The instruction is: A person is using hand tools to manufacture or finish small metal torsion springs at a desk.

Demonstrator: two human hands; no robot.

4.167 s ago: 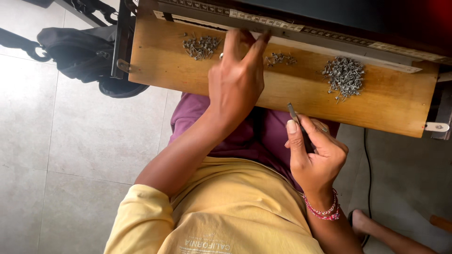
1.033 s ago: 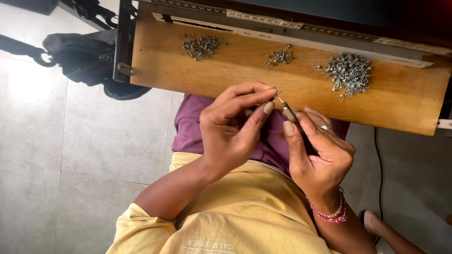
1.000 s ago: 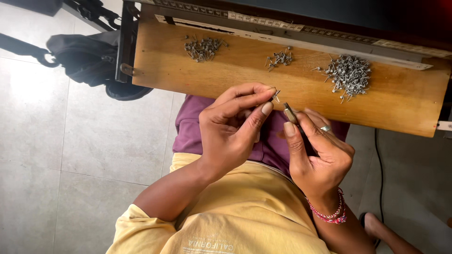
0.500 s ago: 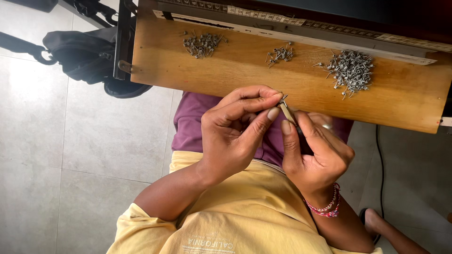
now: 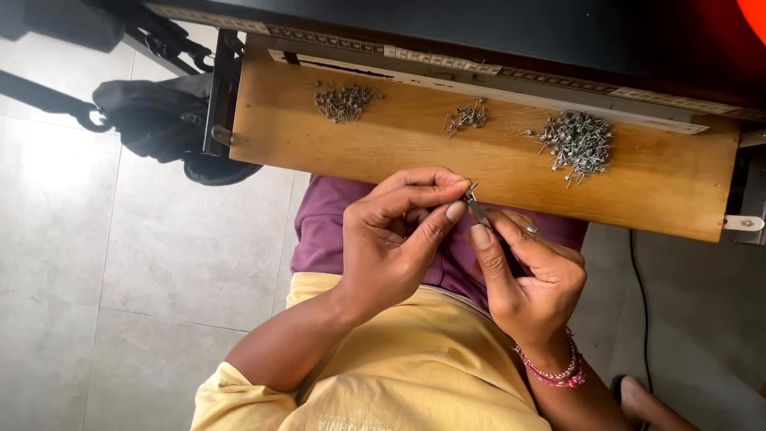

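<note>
Grey floor tiles [image 5: 120, 239] fill the left of the frame, and a wooden table [image 5: 399, 152] runs across the upper part, below a dark machine edge [image 5: 479, 32]. No container is in view; the small metal parts lie loose on the table in three heaps: a left heap [image 5: 345, 102] at upper centre-left, a small middle heap [image 5: 467, 118], and a larger right heap [image 5: 578, 142] toward the upper right. One black bag [image 5: 152, 120] hangs beside the table's left end.

Two hands meet at the centre of the frame, just below the table's near edge. The left hand [image 5: 399, 239] has thumb and forefinger pinched narrow on a small metal part [image 5: 471, 191]. The right hand [image 5: 531, 275] is curled around a thin dark tool [image 5: 479, 212], whose tip touches that part. One ring sits on a right finger, and one pink beaded bracelet [image 5: 554, 371] circles the right wrist.

Four seconds before, the left hand was stretched up onto the table between the heaps; it is now drawn back against the right hand, which has kept its tool throughout.
</note>
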